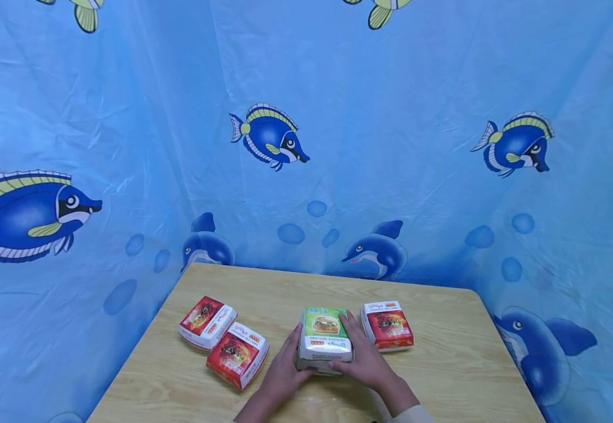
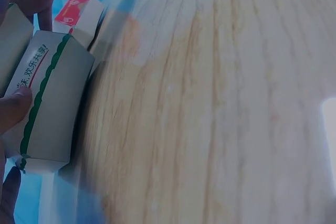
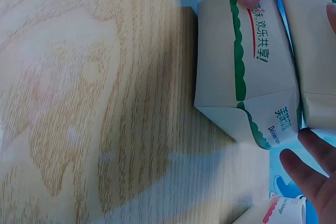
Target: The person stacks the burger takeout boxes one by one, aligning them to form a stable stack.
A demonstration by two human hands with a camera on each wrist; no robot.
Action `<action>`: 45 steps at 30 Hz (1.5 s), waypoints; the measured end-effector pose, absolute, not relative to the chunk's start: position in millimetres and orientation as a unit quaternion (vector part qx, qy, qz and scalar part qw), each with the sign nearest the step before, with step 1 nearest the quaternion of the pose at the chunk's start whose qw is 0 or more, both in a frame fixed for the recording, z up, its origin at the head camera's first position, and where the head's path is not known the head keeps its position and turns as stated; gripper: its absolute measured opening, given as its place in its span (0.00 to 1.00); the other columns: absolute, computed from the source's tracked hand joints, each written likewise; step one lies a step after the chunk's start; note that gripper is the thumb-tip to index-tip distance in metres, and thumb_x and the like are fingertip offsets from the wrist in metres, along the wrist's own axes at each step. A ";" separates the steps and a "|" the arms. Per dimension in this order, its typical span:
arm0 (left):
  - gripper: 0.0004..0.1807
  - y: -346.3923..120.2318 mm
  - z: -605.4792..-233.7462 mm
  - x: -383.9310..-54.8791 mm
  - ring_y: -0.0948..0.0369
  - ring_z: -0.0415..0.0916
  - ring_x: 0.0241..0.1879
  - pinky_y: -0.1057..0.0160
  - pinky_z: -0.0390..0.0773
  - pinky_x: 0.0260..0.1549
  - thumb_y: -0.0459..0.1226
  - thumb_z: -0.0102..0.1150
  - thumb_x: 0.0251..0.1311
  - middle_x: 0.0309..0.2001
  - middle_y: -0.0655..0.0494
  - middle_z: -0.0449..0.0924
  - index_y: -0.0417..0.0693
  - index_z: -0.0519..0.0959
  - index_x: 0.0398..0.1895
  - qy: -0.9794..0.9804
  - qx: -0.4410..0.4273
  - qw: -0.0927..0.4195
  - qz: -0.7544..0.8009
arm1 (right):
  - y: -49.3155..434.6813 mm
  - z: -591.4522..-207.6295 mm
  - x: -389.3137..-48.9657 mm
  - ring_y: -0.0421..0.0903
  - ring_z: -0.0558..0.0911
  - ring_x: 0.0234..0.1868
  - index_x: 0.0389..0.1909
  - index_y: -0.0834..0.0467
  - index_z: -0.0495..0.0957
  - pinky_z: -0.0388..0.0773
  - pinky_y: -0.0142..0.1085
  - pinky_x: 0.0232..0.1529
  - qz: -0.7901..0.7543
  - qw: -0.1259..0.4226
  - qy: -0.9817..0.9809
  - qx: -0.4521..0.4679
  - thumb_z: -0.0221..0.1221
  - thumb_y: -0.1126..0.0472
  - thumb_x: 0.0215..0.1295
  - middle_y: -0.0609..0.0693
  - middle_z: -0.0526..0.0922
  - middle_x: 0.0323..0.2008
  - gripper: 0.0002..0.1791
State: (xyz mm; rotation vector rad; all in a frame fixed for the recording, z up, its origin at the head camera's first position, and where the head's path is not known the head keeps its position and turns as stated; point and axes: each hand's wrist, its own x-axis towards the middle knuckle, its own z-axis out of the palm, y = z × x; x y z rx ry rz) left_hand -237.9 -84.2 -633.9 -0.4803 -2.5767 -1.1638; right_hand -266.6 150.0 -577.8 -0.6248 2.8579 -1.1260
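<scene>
The left hand [image 1: 286, 369] and right hand [image 1: 368, 359] clamp a squarish green-and-white cardboard box [image 1: 325, 335] near the middle of a pale wood-grain table [image 1: 460, 370]; a red-and-white cardboard box [image 1: 387, 326] lies toward the table's right.

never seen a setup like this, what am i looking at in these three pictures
There is no machine here: a person works with a bare left hand and right hand. The wide picture comes from a head-worn camera; the other two come from cameras on the wrists. On the wood-grain table, two red-and-white burger boxes lie left and a third right. Between them, both hands grip a green-and-white burger box, which appears stacked on another box. The wrist pictures show both close up. Behind is a blue backdrop printed with fish and dolphins.
</scene>
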 end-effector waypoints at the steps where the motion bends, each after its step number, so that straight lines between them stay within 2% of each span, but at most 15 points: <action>1: 0.65 -84.2 -634.4 -238.4 0.47 0.65 0.65 0.46 0.68 0.59 0.44 0.77 0.43 0.72 0.46 0.58 0.60 0.41 0.79 -0.889 -0.168 0.134 -0.403 | 150.4 -577.4 -266.2 0.59 0.51 0.74 0.77 0.36 0.45 0.60 0.63 0.62 -0.359 0.004 0.912 -0.198 0.67 0.28 0.43 0.50 0.45 0.77 0.62; 11: 0.67 -84.5 -632.7 -241.5 0.48 0.60 0.68 0.47 0.63 0.62 0.44 0.78 0.43 0.74 0.48 0.54 0.60 0.38 0.79 -0.888 -0.159 0.097 -0.421 | 150.2 -577.8 -263.8 0.59 0.53 0.73 0.77 0.37 0.46 0.62 0.63 0.61 -0.349 -0.015 0.917 -0.190 0.68 0.28 0.42 0.51 0.47 0.76 0.62; 16: 0.68 -84.0 -626.1 -237.7 0.48 0.59 0.68 0.46 0.63 0.62 0.52 0.77 0.41 0.75 0.52 0.50 0.61 0.38 0.79 -0.891 -0.139 0.082 -0.424 | 150.9 -579.7 -262.0 0.58 0.52 0.73 0.77 0.38 0.45 0.62 0.63 0.61 -0.349 -0.022 0.917 -0.191 0.69 0.28 0.40 0.49 0.48 0.76 0.64; 19: 0.68 -84.6 -621.1 -237.2 0.47 0.59 0.68 0.45 0.63 0.62 0.58 0.74 0.40 0.76 0.51 0.50 0.61 0.38 0.79 -0.896 -0.135 0.086 -0.414 | 153.7 -578.1 -261.5 0.59 0.52 0.73 0.77 0.38 0.46 0.62 0.64 0.61 -0.351 -0.019 0.916 -0.195 0.69 0.28 0.40 0.49 0.48 0.77 0.64; 23: 0.68 -85.5 -615.8 -236.6 0.45 0.58 0.68 0.44 0.64 0.61 0.61 0.73 0.39 0.75 0.48 0.50 0.62 0.37 0.79 -0.901 -0.142 0.093 -0.399 | 166.3 -576.9 -258.9 0.57 0.65 0.68 0.77 0.40 0.49 0.65 0.64 0.59 -0.347 -0.019 0.917 -0.195 0.69 0.27 0.40 0.50 0.48 0.76 0.63; 26: 0.68 -86.9 -612.6 -236.9 0.45 0.59 0.68 0.44 0.64 0.61 0.61 0.73 0.39 0.76 0.48 0.49 0.62 0.37 0.79 -0.905 -0.149 0.098 -0.387 | 180.2 -577.1 -257.6 0.55 0.66 0.68 0.77 0.40 0.50 0.67 0.62 0.58 -0.347 -0.023 0.918 -0.191 0.71 0.29 0.39 0.50 0.50 0.76 0.63; 30: 0.69 -90.0 -608.4 -238.5 0.46 0.59 0.68 0.45 0.64 0.62 0.62 0.72 0.39 0.76 0.50 0.48 0.61 0.38 0.79 -0.908 -0.160 0.104 -0.372 | 198.3 -575.7 -257.3 0.56 0.55 0.73 0.76 0.37 0.50 0.64 0.63 0.59 -0.352 -0.021 0.921 -0.164 0.73 0.31 0.37 0.50 0.52 0.75 0.64; 32: 0.68 -90.9 -607.4 -239.3 0.47 0.58 0.69 0.46 0.64 0.62 0.63 0.72 0.39 0.76 0.52 0.48 0.60 0.38 0.79 -0.910 -0.172 0.109 -0.362 | 207.1 -575.2 -256.9 0.58 0.58 0.72 0.76 0.38 0.51 0.66 0.64 0.57 -0.352 -0.025 0.925 -0.141 0.73 0.31 0.37 0.51 0.55 0.75 0.63; 34: 0.68 -91.2 -606.1 -240.3 0.48 0.57 0.69 0.47 0.64 0.62 0.64 0.71 0.40 0.76 0.53 0.47 0.59 0.38 0.79 -0.911 -0.185 0.118 -0.349 | 214.9 -574.4 -258.6 0.59 0.66 0.67 0.76 0.41 0.53 0.69 0.64 0.55 -0.348 -0.041 0.929 -0.118 0.73 0.33 0.39 0.55 0.63 0.70 0.61; 36: 0.68 -91.1 -604.9 -241.5 0.49 0.56 0.70 0.47 0.63 0.63 0.66 0.69 0.40 0.77 0.53 0.46 0.57 0.39 0.79 -0.912 -0.196 0.131 -0.337 | 221.6 -573.8 -263.1 0.58 0.73 0.61 0.75 0.45 0.57 0.73 0.61 0.52 -0.338 -0.072 0.933 -0.106 0.73 0.38 0.44 0.56 0.68 0.67 0.56; 38: 0.68 -90.8 -603.7 -242.7 0.49 0.55 0.70 0.47 0.63 0.63 0.66 0.69 0.40 0.77 0.53 0.46 0.54 0.41 0.79 -0.910 -0.205 0.142 -0.331 | 227.0 -573.3 -268.6 0.59 0.75 0.58 0.73 0.50 0.62 0.74 0.59 0.52 -0.323 -0.106 0.935 -0.102 0.73 0.43 0.49 0.57 0.72 0.63 0.50; 39: 0.67 -90.5 -603.1 -243.0 0.49 0.55 0.70 0.47 0.63 0.63 0.66 0.68 0.40 0.76 0.53 0.46 0.53 0.41 0.79 -0.910 -0.206 0.145 -0.329 | 229.3 -573.2 -271.6 0.60 0.75 0.58 0.71 0.52 0.64 0.74 0.59 0.52 -0.312 -0.122 0.937 -0.102 0.73 0.46 0.51 0.58 0.73 0.62 0.47; 42: 0.67 -90.1 -601.1 -243.9 0.48 0.55 0.70 0.46 0.64 0.62 0.66 0.69 0.40 0.76 0.51 0.47 0.52 0.43 0.79 -0.908 -0.211 0.150 -0.328 | 234.6 -572.8 -279.0 0.63 0.67 0.65 0.68 0.56 0.69 0.69 0.61 0.56 -0.281 -0.139 0.944 -0.102 0.71 0.49 0.54 0.60 0.68 0.66 0.40; 45: 0.66 -89.7 -599.5 -245.3 0.48 0.56 0.70 0.46 0.64 0.62 0.66 0.69 0.41 0.76 0.49 0.49 0.53 0.44 0.79 -0.908 -0.218 0.155 -0.323 | 237.5 -574.0 -285.4 0.65 0.59 0.68 0.67 0.58 0.69 0.64 0.65 0.58 -0.247 -0.125 0.957 -0.089 0.70 0.44 0.55 0.62 0.61 0.70 0.41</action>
